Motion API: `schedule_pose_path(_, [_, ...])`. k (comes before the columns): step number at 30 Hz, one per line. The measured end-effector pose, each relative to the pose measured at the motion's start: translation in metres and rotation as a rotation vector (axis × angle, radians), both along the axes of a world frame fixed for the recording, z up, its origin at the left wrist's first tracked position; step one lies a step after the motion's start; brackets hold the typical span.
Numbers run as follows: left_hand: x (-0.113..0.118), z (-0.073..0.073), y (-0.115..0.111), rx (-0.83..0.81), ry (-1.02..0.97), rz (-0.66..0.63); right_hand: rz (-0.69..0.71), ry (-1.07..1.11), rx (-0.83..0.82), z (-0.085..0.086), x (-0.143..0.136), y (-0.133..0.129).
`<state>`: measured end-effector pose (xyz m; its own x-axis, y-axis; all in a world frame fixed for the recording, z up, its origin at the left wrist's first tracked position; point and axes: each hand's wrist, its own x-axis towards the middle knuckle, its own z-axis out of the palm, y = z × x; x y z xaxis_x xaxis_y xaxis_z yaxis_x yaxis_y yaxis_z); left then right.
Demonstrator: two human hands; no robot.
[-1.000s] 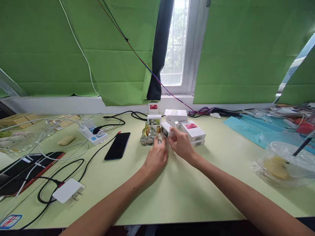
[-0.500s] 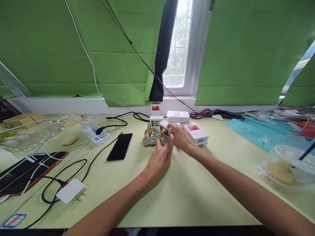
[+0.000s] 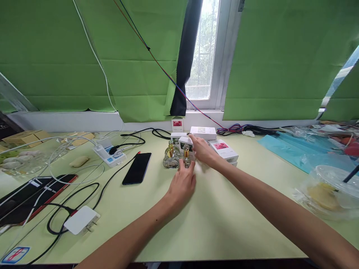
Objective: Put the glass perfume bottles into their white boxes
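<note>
My left hand (image 3: pixel 182 185) is closed around the base of a small glass perfume bottle (image 3: pixel 186 154) with a gold neck, which stands on the table. Just behind it, my right hand (image 3: pixel 204 150) grips a small white box (image 3: pixel 186 143) by its top and right side. Left of my fingers are more glass perfume bottles (image 3: pixel 171 160) with gold necks, close together. Another white box (image 3: pixel 177 136) is behind them. To the right of my right hand, white boxes with a pink flower picture (image 3: pixel 224 148) lie stacked.
A black phone (image 3: pixel 137 168) lies left of the bottles, near a white power strip (image 3: pixel 109 154) and tangled cables. A white charger (image 3: pixel 82 220) is at front left. Blue plastic sheeting (image 3: pixel 291 149) and a lidded plastic cup (image 3: pixel 328 190) are on the right.
The white box in my right hand has shifted left and stands more upright behind the bottle. My left hand has moved slightly right with the bottle, away from the other bottles.
</note>
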<state>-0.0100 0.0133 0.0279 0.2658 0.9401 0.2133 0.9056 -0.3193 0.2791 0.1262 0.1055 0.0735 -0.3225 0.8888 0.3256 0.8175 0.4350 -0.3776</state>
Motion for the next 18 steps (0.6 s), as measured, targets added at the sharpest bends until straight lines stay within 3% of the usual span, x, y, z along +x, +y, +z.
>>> schedule_pose_path(9, [0.002, 0.005, -0.003, -0.029, 0.014, -0.013, -0.034, -0.156, -0.091, 0.016, -0.003, 0.011])
schedule_pose_path(18, [0.000, 0.002, -0.002, -0.031, -0.008, -0.028, -0.054, -0.187, -0.101, 0.021, -0.005, 0.019])
